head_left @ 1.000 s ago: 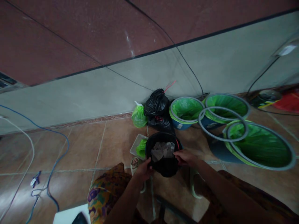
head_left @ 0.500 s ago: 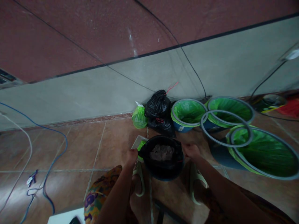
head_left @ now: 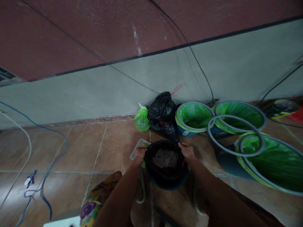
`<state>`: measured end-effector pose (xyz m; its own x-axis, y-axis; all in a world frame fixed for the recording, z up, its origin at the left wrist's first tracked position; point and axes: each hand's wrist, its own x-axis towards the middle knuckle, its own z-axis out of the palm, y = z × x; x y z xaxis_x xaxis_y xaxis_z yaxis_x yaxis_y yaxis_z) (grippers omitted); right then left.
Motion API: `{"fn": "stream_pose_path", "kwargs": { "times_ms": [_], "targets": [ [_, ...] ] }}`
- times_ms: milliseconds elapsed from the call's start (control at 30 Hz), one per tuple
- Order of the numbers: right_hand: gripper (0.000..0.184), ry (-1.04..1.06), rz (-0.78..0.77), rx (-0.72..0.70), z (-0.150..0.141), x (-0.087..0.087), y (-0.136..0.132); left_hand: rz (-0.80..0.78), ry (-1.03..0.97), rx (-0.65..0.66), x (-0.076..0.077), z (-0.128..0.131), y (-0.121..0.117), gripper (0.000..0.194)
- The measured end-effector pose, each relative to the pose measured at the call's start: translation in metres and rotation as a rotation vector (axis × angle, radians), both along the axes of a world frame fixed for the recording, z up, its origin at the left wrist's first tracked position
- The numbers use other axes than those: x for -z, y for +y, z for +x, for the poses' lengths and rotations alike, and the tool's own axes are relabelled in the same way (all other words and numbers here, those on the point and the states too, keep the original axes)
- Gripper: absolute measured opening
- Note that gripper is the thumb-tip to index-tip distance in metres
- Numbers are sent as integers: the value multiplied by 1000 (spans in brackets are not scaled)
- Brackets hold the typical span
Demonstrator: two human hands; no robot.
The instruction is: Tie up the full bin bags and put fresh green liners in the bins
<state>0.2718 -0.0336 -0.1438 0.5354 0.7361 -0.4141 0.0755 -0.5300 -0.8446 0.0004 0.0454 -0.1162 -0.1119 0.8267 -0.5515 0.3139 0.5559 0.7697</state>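
Observation:
Between my feet stands a dark round bin (head_left: 167, 186) lined with a black trash bag (head_left: 165, 175). Crumpled greyish-brown waste (head_left: 165, 158) lies inside the bag. My left hand (head_left: 141, 153) is closed on the bag's edge at the left side of the rim. On the far right of the rim, my right hand (head_left: 187, 150) pinches the opposite edge. Under my left hand, a shallow clear tray (head_left: 135, 150) with something green in it sits on the tiles, partly hidden.
Tied black bags (head_left: 162, 107) and a small green bag (head_left: 142, 119) lean by the wall. To the right are green-lined bins (head_left: 194, 128), with a loose grey ring (head_left: 222, 150) across two of them. A blue hose (head_left: 56, 160) and keys (head_left: 30, 179) lie left.
Both hands have moved slightly along the rim, away from me, still holding the bag's edge. The bag now sits closer to the bin's rim. The view has shifted a little.

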Motion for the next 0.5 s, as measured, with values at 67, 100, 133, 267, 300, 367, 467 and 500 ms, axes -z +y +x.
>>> {"fn": "stream_pose_path", "kwargs": {
  "times_ms": [67,100,133,267,300,367,467,500],
  "targets": [
    [42,36,75,60,-4,-4,4,71,-22,-26,-3,0,0,27],
    [44,55,127,88,-5,-6,4,121,-49,-27,-6,-1,-1,27],
    [45,68,178,112,-5,-7,2,174,-81,-21,-8,-4,-3,27],
    [44,60,231,186,6,-7,-19,267,-139,-26,-13,-25,-19,25],
    [42,46,197,193,11,-8,-25,263,-128,-53,-13,-31,-24,25],
    [36,-25,89,160,22,-11,-36,229,-68,-94,-14,-41,-34,23],
    [28,-226,-117,10,34,-26,-45,132,55,-81,-23,-47,-44,22],
    [26,-298,-166,-72,36,-34,-47,95,85,-55,-29,-48,-45,23]
  ]
}}
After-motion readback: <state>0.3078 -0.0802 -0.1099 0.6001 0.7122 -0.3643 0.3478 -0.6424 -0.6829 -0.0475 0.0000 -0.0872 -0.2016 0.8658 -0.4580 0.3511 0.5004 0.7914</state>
